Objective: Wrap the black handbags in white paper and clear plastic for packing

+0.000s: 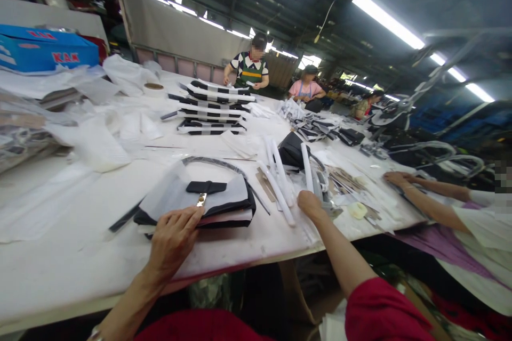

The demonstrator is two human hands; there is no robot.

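Observation:
A black handbag (234, 213) lies in front of me on the white table, white sheet over its flap and a wrapped handle (216, 161) arching behind. Its dark strap tab (206, 186) carries a gold clasp (201, 200). My left hand (176, 232) rests on the bag's near side, fingers stretched flat beside the clasp, thumb hidden. To the right, my right hand (310, 205) is closed around the lower end of a white tube (306, 165); its fingertips are hidden. More white tubes (276, 186) lie just left of it, near a small black bag (292, 150).
Stacked wrapped bags (214, 112) stand farther back. Crumpled white paper (100, 144), a tape roll (153, 88) and a blue box (48, 50) occupy the left. Brown card strips (346, 181) lie right, near a co-worker's hands (400, 180). Other people work across the table.

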